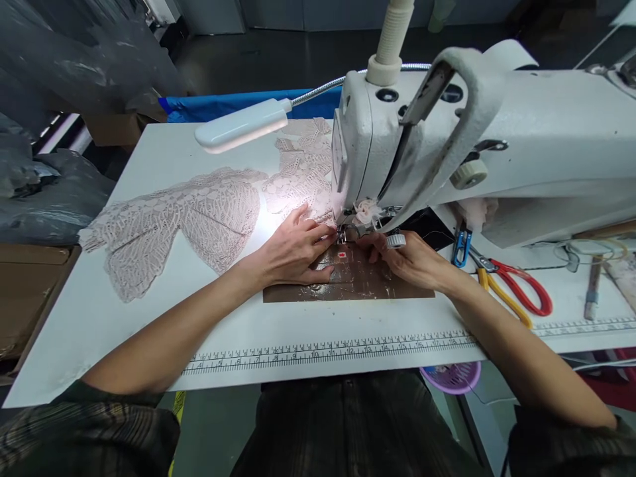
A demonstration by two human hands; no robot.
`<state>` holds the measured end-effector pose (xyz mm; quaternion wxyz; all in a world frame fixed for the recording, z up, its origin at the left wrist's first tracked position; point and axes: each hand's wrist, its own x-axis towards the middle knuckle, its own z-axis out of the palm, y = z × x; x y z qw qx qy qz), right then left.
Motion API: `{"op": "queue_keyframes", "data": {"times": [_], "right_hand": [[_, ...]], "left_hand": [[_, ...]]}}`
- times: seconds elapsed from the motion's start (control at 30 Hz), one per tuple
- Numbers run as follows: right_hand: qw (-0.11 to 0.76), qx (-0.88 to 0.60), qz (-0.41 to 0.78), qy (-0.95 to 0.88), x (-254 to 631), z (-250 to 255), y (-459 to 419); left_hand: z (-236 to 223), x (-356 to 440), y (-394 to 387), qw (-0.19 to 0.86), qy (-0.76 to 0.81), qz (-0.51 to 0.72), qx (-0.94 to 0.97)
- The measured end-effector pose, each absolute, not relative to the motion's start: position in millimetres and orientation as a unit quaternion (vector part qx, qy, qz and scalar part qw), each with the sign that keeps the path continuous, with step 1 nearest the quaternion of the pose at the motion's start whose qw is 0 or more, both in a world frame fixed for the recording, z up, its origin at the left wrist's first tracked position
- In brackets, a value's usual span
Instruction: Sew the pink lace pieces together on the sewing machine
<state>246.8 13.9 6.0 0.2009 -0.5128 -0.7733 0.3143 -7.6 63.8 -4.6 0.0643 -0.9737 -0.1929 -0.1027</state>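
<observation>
My left hand lies with fingers stretched out at the left of the presser foot, its fingertips by the edge of the pale pink lace. Its thumb rests on the brown plate under the needle area. Just right of the foot, my right hand has its fingers drawn together; whatever they pinch is too small or hidden to make out. The white sewing machine stands over both hands. From its head the lace spreads leftward across the white table.
A lit lamp hangs over the lace. Right of my right hand lie scissors with red and yellow handles and blue thread snips. A ruler strip runs along the front edge. Below hangs a purple basket.
</observation>
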Motion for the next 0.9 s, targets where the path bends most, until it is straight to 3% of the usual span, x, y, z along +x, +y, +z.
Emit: {"op": "queue_keyframes", "data": {"times": [0.1,0.27,0.47,0.9], "right_hand": [[0.219,-0.516,0.349,-0.751,248,2,22],[0.256,-0.558,0.305,-0.728,242,-14,27],[0.248,-0.551,0.309,-0.734,240,-10,19],[0.252,-0.587,0.239,-0.731,236,-20,13]], "left_hand": [[-5,-8,64,0.056,-0.206,-0.100,-0.972],[-9,-8,64,0.064,-0.206,-0.109,-0.970],[-11,-8,62,0.060,-0.213,-0.136,-0.966],[-11,-15,75,-0.052,-0.263,-0.131,-0.954]]}}
